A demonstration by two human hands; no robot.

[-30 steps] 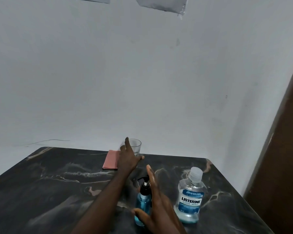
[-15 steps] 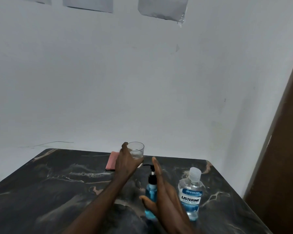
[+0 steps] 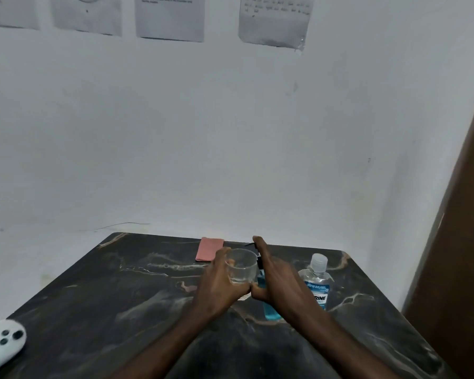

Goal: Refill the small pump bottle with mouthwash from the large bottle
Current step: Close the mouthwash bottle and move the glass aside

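My left hand (image 3: 219, 283) grips a clear empty glass (image 3: 242, 266), held just above the dark marble table (image 3: 121, 296). Right beside it stands the small pump bottle (image 3: 268, 310) with blue liquid and a black pump head. My right hand (image 3: 277, 277) wraps around that bottle, index finger stretched up past the pump, hiding most of the bottle. The large Listerine bottle (image 3: 316, 283), clear with a white cap and blue label, stands upright to the right of my right hand, partly covered by it.
A folded pink cloth (image 3: 209, 248) lies at the table's back edge by the white wall. A white controller-like device (image 3: 2, 341) rests at the front left corner. A brown door or panel (image 3: 460, 242) rises on the right. Papers (image 3: 170, 15) hang on the wall.
My left hand closed on the glass at the back and brought it toward me, next to the pump bottle. My right hand stayed on the pump bottle. The camera view tilted up.
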